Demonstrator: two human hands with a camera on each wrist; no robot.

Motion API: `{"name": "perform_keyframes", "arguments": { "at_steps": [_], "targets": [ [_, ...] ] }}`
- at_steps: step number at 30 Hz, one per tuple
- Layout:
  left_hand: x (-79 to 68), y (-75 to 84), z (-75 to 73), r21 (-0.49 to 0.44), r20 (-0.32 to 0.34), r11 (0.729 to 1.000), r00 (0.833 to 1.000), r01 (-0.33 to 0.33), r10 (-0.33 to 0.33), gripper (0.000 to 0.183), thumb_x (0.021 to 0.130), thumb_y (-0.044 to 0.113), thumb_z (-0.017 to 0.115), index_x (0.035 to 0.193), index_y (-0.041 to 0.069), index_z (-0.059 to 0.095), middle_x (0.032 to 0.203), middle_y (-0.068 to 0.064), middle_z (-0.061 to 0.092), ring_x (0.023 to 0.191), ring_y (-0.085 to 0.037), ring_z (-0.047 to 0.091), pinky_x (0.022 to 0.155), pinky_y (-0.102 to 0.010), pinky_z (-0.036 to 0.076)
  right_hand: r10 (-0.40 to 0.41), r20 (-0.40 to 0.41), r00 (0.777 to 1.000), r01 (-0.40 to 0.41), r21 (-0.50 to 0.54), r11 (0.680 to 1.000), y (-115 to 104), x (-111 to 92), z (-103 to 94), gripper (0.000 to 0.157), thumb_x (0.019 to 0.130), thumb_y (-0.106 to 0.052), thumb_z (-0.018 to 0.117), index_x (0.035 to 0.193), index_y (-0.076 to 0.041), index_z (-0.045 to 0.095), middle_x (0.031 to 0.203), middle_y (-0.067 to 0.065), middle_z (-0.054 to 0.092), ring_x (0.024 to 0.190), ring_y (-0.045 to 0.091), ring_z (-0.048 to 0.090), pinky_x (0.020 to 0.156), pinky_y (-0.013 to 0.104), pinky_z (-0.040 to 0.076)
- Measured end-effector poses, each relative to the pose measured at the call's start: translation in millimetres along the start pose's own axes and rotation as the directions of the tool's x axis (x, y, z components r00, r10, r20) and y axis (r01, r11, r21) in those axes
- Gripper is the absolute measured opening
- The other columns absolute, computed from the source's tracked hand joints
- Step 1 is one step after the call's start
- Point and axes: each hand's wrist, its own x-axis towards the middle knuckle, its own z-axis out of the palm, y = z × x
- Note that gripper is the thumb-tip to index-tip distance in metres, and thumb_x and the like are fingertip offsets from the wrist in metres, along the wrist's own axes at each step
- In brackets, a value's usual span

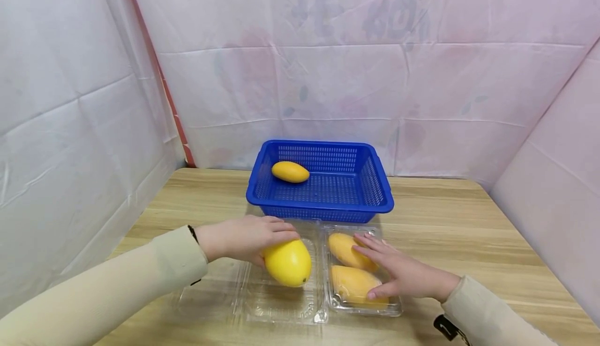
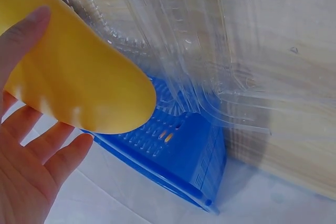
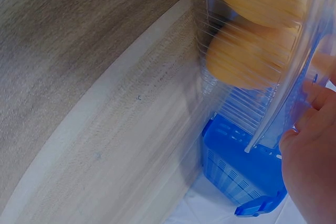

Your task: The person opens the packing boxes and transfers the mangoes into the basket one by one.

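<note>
My left hand (image 1: 250,238) grips a yellow mango (image 1: 288,263), fingers over its top. Beneath it lies a clear plastic box (image 1: 262,304), its lid folded out to the left. In the left wrist view, the thumb and fingers wrap around the held mango (image 2: 79,72). Spread flat, my right hand (image 1: 405,270) rests over a second clear plastic box (image 1: 363,312) on the right. Inside that box are two mangoes, a rear one (image 1: 347,249) and a front one (image 1: 351,284). From the right wrist camera, both show through the ridged plastic side.
Behind the boxes stands a blue perforated basket (image 1: 319,210) with a single mango (image 1: 290,172) at its left side. Everything is on a wooden table (image 1: 450,215). White sheets (image 1: 337,85) enclose the back and both sides.
</note>
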Motion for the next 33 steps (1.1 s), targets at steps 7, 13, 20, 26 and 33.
{"name": "perform_keyframes", "arguments": {
  "at_steps": [7, 13, 20, 26, 33],
  "targets": [
    [-1.3, -2.7, -2.0, -0.015, -0.015, 1.0, 1.0, 0.016, -0.016, 0.076, 0.071, 0.043, 0.078, 0.133, 0.012, 0.047, 0.129, -0.002, 0.053, 0.116, -0.02, 0.051, 0.096, -0.035, 0.041, 0.003, 0.002, 1.0, -0.003, 0.005, 1.0, -1.1, 0.2, 0.0, 0.085, 0.077, -0.052, 0.066, 0.143, -0.006, 0.037, 0.15, 0.018, 0.022, 0.133, 0.044, 0.019, 0.099, 0.062, 0.018],
    [-2.5, -5.0, -3.8, -0.062, 0.002, 0.997, 0.999, 0.044, -0.044, 0.076, 0.072, 0.041, 0.078, 0.133, 0.011, 0.046, 0.125, -0.002, 0.053, 0.109, -0.018, 0.054, 0.093, -0.034, 0.044, 0.004, 0.001, 1.0, -0.004, 0.001, 1.0, 0.1, -0.1, 0.8, 0.086, 0.077, -0.052, 0.066, 0.143, -0.006, 0.037, 0.15, 0.018, 0.022, 0.133, 0.045, 0.019, 0.099, 0.062, 0.019],
    [-2.5, -5.2, -5.5, -0.068, 0.009, 0.995, 0.997, 0.079, -0.079, 0.075, 0.072, 0.04, 0.078, 0.133, 0.01, 0.045, 0.121, -0.003, 0.053, 0.1, -0.017, 0.056, 0.089, -0.033, 0.046, 0.004, -0.004, 1.0, -0.004, -0.001, 1.0, 0.7, -0.1, 1.1, 0.086, 0.076, -0.052, 0.066, 0.142, -0.005, 0.037, 0.15, 0.019, 0.022, 0.132, 0.046, 0.019, 0.099, 0.063, 0.019],
    [-2.4, -5.3, -6.7, -0.08, 0.024, 0.991, 0.994, 0.11, -0.109, 0.075, 0.072, 0.041, 0.077, 0.132, 0.009, 0.044, 0.118, -0.003, 0.053, 0.096, -0.017, 0.056, 0.088, -0.033, 0.047, 0.001, -0.004, 1.0, -0.001, 0.0, 1.0, 0.4, -0.4, 1.0, 0.086, 0.077, -0.052, 0.066, 0.142, -0.005, 0.037, 0.15, 0.019, 0.022, 0.133, 0.046, 0.019, 0.099, 0.063, 0.019],
    [-1.8, -8.1, -7.5, -0.081, 0.014, 0.988, 0.991, 0.131, -0.13, 0.074, 0.073, 0.044, 0.074, 0.131, 0.007, 0.044, 0.114, -0.004, 0.051, 0.088, -0.016, 0.057, 0.083, -0.031, 0.049, -0.002, -0.006, 1.0, 0.002, -0.002, 1.0, 0.2, 0.0, 1.0, 0.086, 0.077, -0.052, 0.066, 0.142, -0.005, 0.037, 0.149, 0.019, 0.023, 0.132, 0.046, 0.019, 0.099, 0.063, 0.019]
  ]
}}
